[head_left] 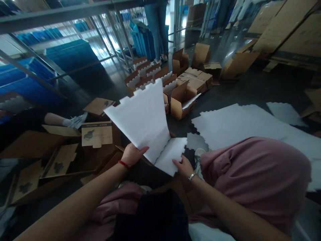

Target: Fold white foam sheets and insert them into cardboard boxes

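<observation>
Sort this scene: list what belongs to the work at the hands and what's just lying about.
Work: left hand, right hand, notched white foam sheet, matching white foam sheets on the floor.

Lying about: stacked blue plastic crates, pink fabric bundle.

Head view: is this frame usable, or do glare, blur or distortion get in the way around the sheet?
In the head view, wide-angle distortion bends the metal rack at upper left, glare streaks the shiny floor beyond it, the white notched sheet stays bright with readable edges, and the lower corners fall dark.
</observation>
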Tool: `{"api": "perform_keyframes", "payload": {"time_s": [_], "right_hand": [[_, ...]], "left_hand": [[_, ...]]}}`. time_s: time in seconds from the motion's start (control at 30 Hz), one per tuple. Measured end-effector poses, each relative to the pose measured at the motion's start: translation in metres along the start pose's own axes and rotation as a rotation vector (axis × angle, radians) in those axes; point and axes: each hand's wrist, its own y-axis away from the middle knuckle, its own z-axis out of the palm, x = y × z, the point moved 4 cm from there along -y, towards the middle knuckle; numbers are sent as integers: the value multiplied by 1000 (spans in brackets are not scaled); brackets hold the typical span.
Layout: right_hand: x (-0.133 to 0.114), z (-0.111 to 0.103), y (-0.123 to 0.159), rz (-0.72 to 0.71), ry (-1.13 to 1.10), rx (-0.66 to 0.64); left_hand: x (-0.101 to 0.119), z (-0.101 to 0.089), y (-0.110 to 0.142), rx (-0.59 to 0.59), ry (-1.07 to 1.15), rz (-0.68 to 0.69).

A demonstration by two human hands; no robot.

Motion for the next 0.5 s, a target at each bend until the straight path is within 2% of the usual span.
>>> {"api": "perform_keyframes", "payload": {"time_s": [0.07,0.13,0.2,0.23,0.3,0.43,0.5], "right_hand": [[-14,1,-12,0,121,5],[-25,1,-20,-12,202,24],[-30,4,-26,-22,250,45],[-29,7,-29,-16,265,48],[-24,14,-36,22,284,37],[-7,27,-54,105,328,9],[0,29,-62,132,367,15]], "left_hand": [[8,-21,-10,80,92,10],[12,-47,-18,258,176,-40],[12,-63,-22,393,110,-105],[12,-64,-22,405,23,-112],[11,-52,-17,332,-167,-52],[21,-1,1,40,-423,262],[31,15,9,-68,-533,392]]}}
